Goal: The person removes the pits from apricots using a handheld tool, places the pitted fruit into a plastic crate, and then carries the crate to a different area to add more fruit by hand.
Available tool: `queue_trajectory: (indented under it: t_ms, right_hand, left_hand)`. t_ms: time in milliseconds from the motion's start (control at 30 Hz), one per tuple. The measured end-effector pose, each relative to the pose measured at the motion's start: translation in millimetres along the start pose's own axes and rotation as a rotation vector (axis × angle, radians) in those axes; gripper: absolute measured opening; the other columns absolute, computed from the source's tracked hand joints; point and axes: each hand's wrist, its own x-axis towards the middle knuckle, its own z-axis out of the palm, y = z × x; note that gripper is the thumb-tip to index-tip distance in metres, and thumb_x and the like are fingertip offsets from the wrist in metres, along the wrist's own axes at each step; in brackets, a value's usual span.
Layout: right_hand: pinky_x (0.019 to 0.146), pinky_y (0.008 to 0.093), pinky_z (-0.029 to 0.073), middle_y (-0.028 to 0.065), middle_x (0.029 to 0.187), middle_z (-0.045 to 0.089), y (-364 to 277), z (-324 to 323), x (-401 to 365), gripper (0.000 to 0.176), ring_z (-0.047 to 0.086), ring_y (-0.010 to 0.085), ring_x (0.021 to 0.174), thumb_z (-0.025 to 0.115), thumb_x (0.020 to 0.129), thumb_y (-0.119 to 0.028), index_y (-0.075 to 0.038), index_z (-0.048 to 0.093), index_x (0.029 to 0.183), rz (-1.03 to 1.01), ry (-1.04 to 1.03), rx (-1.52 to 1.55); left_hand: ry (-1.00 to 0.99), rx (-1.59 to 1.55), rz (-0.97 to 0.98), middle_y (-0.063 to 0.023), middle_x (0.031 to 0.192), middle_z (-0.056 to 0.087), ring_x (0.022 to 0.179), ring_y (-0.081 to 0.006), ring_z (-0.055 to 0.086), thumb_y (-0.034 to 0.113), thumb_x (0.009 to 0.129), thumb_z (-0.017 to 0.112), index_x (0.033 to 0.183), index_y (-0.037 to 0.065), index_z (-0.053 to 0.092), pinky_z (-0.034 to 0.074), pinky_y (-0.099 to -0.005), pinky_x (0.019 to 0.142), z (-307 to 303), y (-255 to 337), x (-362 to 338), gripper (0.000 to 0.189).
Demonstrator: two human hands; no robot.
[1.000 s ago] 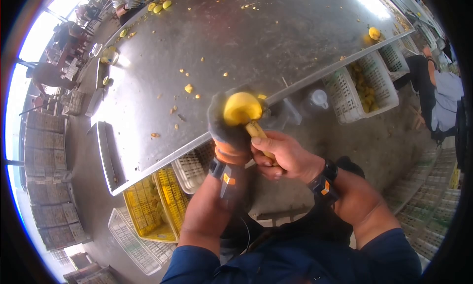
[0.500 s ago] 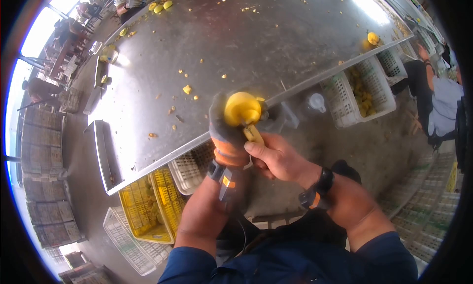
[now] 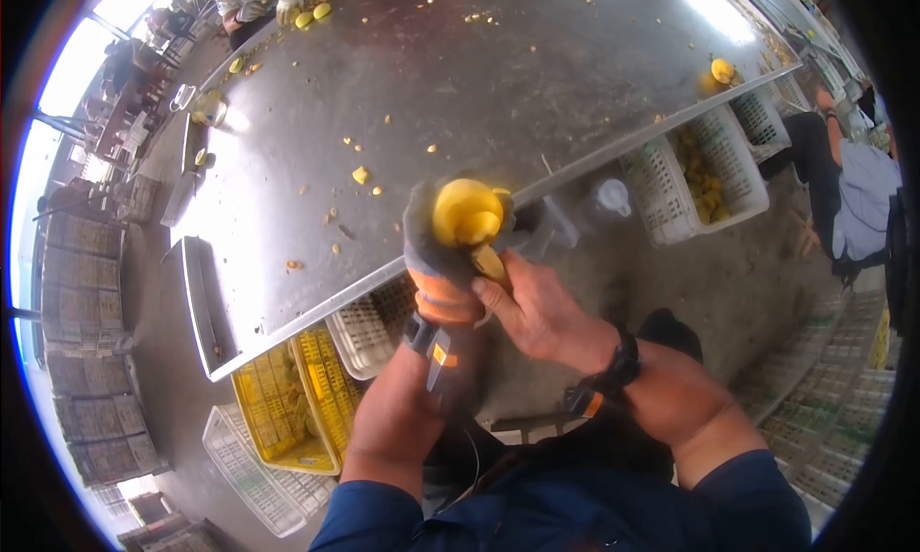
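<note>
Over the table's near edge, my left hand (image 3: 425, 250), in a grey and orange glove, is wrapped round a yellow fruit (image 3: 458, 205). The fruit is hollowed like a cup, its opening facing up and toward me. My bare right hand (image 3: 546, 312) grips the pale wooden handle of a tool (image 3: 490, 264). Its handle meets the near rim of the fruit, and the working end is hidden there. Small yellow scraps (image 3: 360, 175) lie on the metal table (image 3: 460, 92) beyond my left hand.
Below the near edge stand a yellow crate (image 3: 273, 408) and white crates (image 3: 743, 183), one with fruit inside. Another yellow fruit (image 3: 722, 71) sits at the right edge. A co-worker's gloved hand (image 3: 289, 4) is at the far left; another person (image 3: 858, 202) sits at right.
The tool handle and my right hand have shifted slightly up and turned against the fruit. My left hand still holds it. At the far left, the co-worker's gloved hand has come over the table.
</note>
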Motion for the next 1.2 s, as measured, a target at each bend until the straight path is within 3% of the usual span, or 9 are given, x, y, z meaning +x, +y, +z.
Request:
queue_trajectory:
  t_ms: [200, 433, 533, 633, 733, 800, 967, 1067, 1200]
  right_hand:
    - [0.068, 0.0576, 0.054, 0.0282, 0.085, 0.07, 3, 2, 0, 0.034, 0.07, 0.0523, 0.083, 0.063, 0.109, -0.03, 0.002, 0.054, 0.105, -0.039, 0.036, -0.106]
    - [0.074, 0.0539, 0.053, 0.0313, 0.096, 0.069, 2, -1, 3, 0.035, 0.068, 0.055, 0.089, 0.063, 0.111, -0.032, 0.003, 0.057, 0.116, 0.01, -0.007, -0.097]
    - [0.062, 0.0471, 0.052, 0.0218, 0.085, 0.069, 19, 3, 7, 0.038, 0.067, 0.041, 0.069, 0.062, 0.112, -0.037, 0.0, 0.059, 0.115, -0.135, 0.049, 0.039]
    - [0.049, 0.0345, 0.045, 0.0069, 0.076, 0.061, -4, -14, 9, 0.039, 0.057, 0.0217, 0.051, 0.058, 0.114, -0.042, -0.005, 0.057, 0.103, 0.406, -0.271, 0.606]
    - [0.045, 0.0263, 0.036, -0.0013, 0.075, 0.049, -6, -18, 7, 0.041, 0.044, 0.0087, 0.049, 0.055, 0.115, -0.047, -0.009, 0.056, 0.101, 0.606, -0.367, 0.932]
    - [0.045, 0.0275, 0.036, 0.0002, 0.073, 0.048, -6, -15, 6, 0.041, 0.044, 0.0095, 0.048, 0.054, 0.115, -0.048, -0.009, 0.055, 0.101, 0.622, -0.384, 1.005]
    - [0.044, 0.0284, 0.036, 0.0016, 0.072, 0.046, -5, -14, 4, 0.042, 0.042, 0.0104, 0.047, 0.053, 0.115, -0.048, -0.008, 0.054, 0.103, 0.652, -0.422, 1.13]
    - [0.044, 0.0283, 0.036, 0.0019, 0.072, 0.046, -3, -12, 4, 0.042, 0.042, 0.0108, 0.047, 0.053, 0.115, -0.048, -0.008, 0.054, 0.104, 0.646, -0.424, 1.161]
    - [0.045, 0.0281, 0.037, 0.0018, 0.072, 0.047, 0, -8, 1, 0.041, 0.044, 0.0113, 0.048, 0.054, 0.115, -0.048, -0.009, 0.054, 0.103, 0.601, -0.409, 1.155]
  left_hand:
    - [-0.083, -0.31, -0.203, -0.0122, 0.116, 0.076, 0.106, -0.0253, 0.071, 0.05, 0.109, 0.055, 0.131, 0.0, 0.072, 0.057, -0.037, 0.096, 3, 13, 1, 0.056]
    - [0.049, -0.038, -0.016, -0.0136, 0.121, 0.075, 0.11, -0.0256, 0.071, 0.046, 0.111, 0.052, 0.132, -0.001, 0.071, 0.056, -0.0389, 0.101, -11, -9, 8, 0.055]
    - [-0.115, -0.024, 0.006, -0.0152, 0.13, 0.074, 0.116, -0.0253, 0.071, 0.039, 0.113, 0.05, 0.135, -0.002, 0.068, 0.055, -0.039, 0.105, 4, 15, 1, 0.05]
    - [-0.168, 0.023, 0.096, -0.0169, 0.13, 0.074, 0.114, -0.0252, 0.072, 0.03, 0.115, 0.049, 0.137, -0.003, 0.065, 0.058, -0.0383, 0.101, -4, 11, 7, 0.043]
    - [-0.126, 0.24, 0.317, -0.0172, 0.118, 0.077, 0.102, -0.0251, 0.076, 0.028, 0.116, 0.048, 0.136, -0.005, 0.065, 0.063, -0.0365, 0.089, -3, 5, 9, 0.042]
    - [-0.102, 0.564, 0.491, -0.0184, 0.121, 0.077, 0.102, -0.0251, 0.076, 0.029, 0.116, 0.046, 0.135, -0.006, 0.064, 0.064, -0.0368, 0.089, -7, 0, 9, 0.044]
    - [-0.118, -0.236, -0.157, -0.0235, 0.121, 0.075, 0.099, -0.0317, 0.075, 0.036, 0.116, 0.042, 0.137, -0.009, 0.062, 0.063, -0.0399, 0.093, -8, 8, 13, 0.054]
    - [-0.323, -0.396, -0.204, -0.0228, 0.115, 0.074, 0.097, -0.033, 0.075, 0.037, 0.116, 0.039, 0.138, -0.01, 0.062, 0.063, -0.0411, 0.091, -12, 10, 17, 0.057]
    - [-0.236, -0.335, -0.175, -0.0224, 0.117, 0.073, 0.099, -0.0323, 0.075, 0.037, 0.116, 0.041, 0.14, -0.008, 0.061, 0.063, -0.0414, 0.091, -12, 2, 18, 0.055]
